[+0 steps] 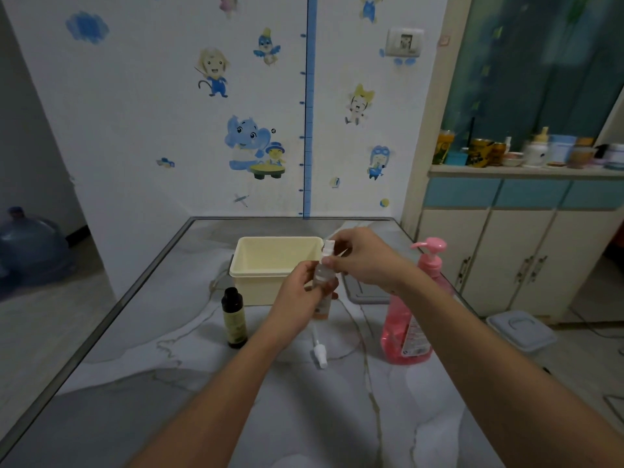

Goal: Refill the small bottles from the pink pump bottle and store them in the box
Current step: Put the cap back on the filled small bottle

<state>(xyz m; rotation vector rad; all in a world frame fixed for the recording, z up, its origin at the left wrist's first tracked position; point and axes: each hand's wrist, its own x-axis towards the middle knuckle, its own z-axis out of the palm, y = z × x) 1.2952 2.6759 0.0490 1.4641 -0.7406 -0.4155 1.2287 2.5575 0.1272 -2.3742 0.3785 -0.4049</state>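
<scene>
Pink pump bottle [407, 327] label print illegible.

The room is dim and evenly lit, with a cool bluish cast and no hard shadows; the forearms throw only faint, soft shade on the marble table [141, 383]. Wide-angle distortion bends the edges (strongest toward 9 and 3 o'clock). Detail is soft throughout, and the cabinet clutter [526, 152] at 2 o'clock is blurred.
</scene>
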